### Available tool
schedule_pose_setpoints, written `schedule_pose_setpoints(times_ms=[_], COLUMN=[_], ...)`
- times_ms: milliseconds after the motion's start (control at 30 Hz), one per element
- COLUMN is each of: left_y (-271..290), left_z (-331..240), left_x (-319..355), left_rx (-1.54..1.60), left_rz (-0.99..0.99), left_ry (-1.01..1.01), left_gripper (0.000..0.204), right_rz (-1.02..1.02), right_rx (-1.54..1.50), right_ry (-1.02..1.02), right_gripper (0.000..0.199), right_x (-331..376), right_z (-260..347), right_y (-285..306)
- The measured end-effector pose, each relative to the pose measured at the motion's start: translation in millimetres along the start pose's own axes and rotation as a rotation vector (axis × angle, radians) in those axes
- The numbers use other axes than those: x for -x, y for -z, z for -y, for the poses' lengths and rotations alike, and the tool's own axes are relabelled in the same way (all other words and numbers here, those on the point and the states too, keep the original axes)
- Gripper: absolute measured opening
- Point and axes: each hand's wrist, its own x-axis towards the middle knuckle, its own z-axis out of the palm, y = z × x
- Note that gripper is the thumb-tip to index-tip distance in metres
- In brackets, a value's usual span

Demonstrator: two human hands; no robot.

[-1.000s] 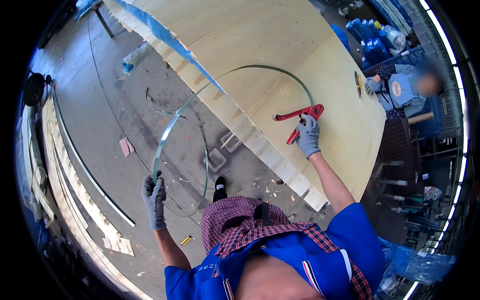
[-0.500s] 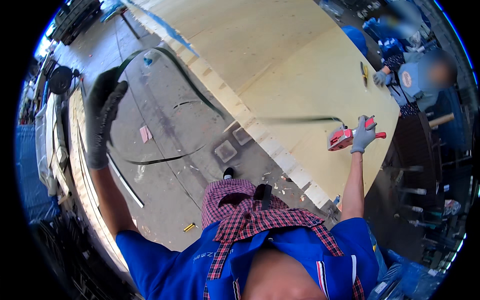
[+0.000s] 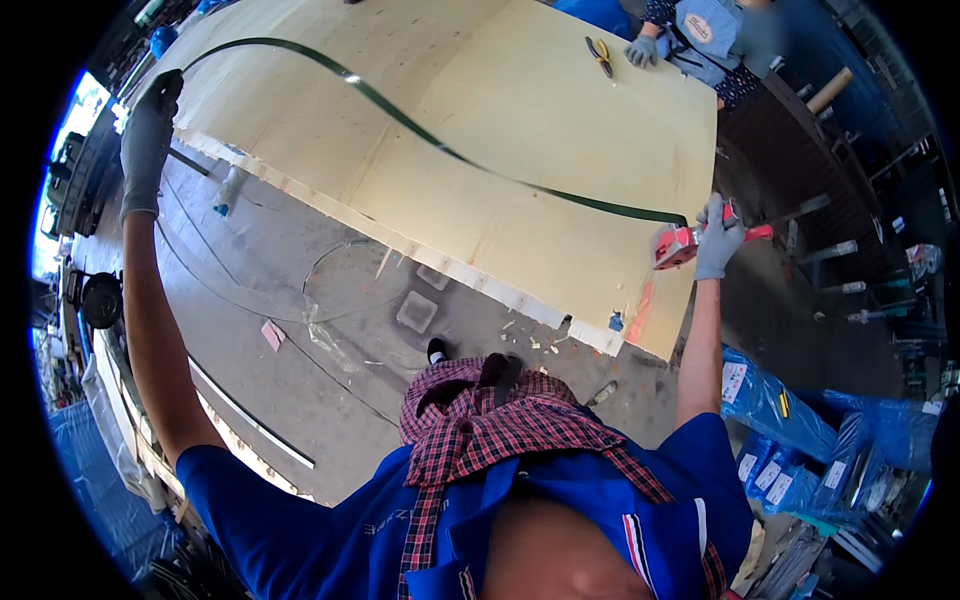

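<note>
A dark green strapping band (image 3: 402,117) arcs over the pale plywood panel (image 3: 560,110). Its far left end is at my gloved left hand (image 3: 150,145), raised on an outstretched arm, with the fingers closed round the band. My right hand (image 3: 718,240), also in a grey glove, grips a red and grey strapping tool (image 3: 676,246) beside the panel's right edge. The band's right end reaches the top of this tool; whether it is fed in cannot be made out.
Across the panel stands a co-worker, whose gloved hand (image 3: 642,50) rests near yellow-handled pliers (image 3: 600,57). Blue-wrapped packages (image 3: 775,405) lie to my right. Scraps and a pink piece (image 3: 272,334) litter the concrete floor (image 3: 350,300). Long pale strips (image 3: 250,415) lie at left.
My left hand has swung up and forward, drawing the band from a loop over the floor to a long arc across the panel. My view has turned right; the tool stays in my right hand.
</note>
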Motion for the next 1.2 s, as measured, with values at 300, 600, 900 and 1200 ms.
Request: schedule_pose_setpoints(times_ms=[300, 600, 900, 1200], left_y=[-165.0, -197.7, -172.6, -200.5], left_z=[-242.6, -352.2, -384.4, -332.1], left_x=[182.9, 247.4, 221.0, 274.1], left_rx=[1.250, 1.431, 1.542, 1.266], left_rz=[1.098, 0.923, 1.233, 1.307], left_ry=[0.485, 0.525, 0.392, 0.387], left_gripper=[0.020, 0.031, 0.044, 0.057], right_rz=[0.111, 0.901, 1.037, 0.785], right_rx=[-0.516, -0.857, -1.286, -0.674], right_ry=[-0.074, -0.167, -0.197, -0.147], right_gripper=[0.027, 0.027, 0.026, 0.035], right_x=[41.5, 81.6, 89.0, 69.2], right_z=[32.2, 88.1, 99.7, 87.4], right_y=[-52.7, -57.5, -69.8, -65.3])
